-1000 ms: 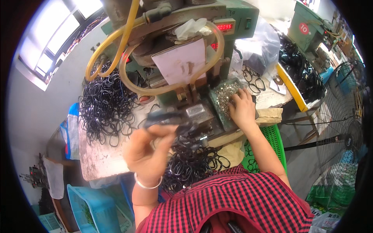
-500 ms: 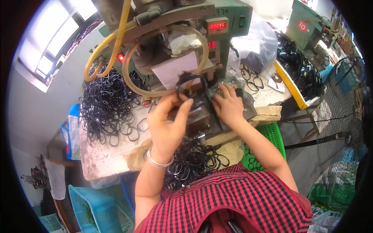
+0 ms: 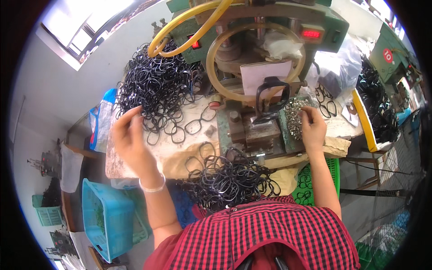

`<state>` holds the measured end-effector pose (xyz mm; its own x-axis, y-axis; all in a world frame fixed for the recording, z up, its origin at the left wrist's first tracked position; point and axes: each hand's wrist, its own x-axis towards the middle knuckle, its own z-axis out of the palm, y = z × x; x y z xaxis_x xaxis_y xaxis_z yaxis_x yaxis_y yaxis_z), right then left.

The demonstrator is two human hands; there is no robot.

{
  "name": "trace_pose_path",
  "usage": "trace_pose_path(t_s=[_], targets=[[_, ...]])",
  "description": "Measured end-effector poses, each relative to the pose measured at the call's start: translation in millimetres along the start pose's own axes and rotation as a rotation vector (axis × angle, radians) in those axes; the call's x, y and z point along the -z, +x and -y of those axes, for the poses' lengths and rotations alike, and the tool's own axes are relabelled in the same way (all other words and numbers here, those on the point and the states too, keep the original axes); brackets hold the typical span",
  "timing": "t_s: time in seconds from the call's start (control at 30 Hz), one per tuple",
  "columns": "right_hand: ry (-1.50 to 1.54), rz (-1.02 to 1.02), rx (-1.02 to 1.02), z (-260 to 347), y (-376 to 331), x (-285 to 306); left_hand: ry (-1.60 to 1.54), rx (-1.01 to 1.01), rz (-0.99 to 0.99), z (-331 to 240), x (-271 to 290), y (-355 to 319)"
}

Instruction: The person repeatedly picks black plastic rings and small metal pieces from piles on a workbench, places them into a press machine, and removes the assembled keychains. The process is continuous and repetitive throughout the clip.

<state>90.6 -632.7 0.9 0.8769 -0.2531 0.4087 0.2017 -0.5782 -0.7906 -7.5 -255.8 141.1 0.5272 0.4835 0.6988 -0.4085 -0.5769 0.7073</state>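
Left hand (image 3: 135,146): blurred, fingers parted, near frame pile (image 3: 155,83). Right hand (image 3: 314,130): at metal bits (image 3: 293,118), fingers curled, grip unclear. Black frame (image 3: 272,83) between hands.

Single black eyeglass frame (image 3: 272,84), glossy, open rims, stands near upright and slightly tilted, back from the surface's (image 3: 116,165) front edge; exact support unclear. Small silvery metal pieces (image 3: 293,118), loose, piled in a shallow green tray (image 3: 294,145) toward the right edge. Big tangled heap of black frames (image 3: 155,83) at the far-left corner. Smaller tangled heap (image 3: 229,180) at the front edge, mid-length.
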Motion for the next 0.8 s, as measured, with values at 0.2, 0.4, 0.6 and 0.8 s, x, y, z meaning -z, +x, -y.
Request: trace_pose_path(t_s=[0.2, 0.4, 0.6, 0.8], targets=[[0.086, 0.003, 0.034, 8, -4, -7, 0.423, 0.781, 0.859, 149, -66, -10], [-0.083, -0.137, 0.139, -27, -32, 56, 0.45, 0.672, 0.647, 224, -65, -43], [0.186, 0.015, -0.028, 22, -43, 65, 0.154, 0.918, 0.725, 202, -80, -42], [0.34, 0.182, 0.288, 95, -5, 3, 0.1, 0.785, 0.524, 231, -67, -47]])
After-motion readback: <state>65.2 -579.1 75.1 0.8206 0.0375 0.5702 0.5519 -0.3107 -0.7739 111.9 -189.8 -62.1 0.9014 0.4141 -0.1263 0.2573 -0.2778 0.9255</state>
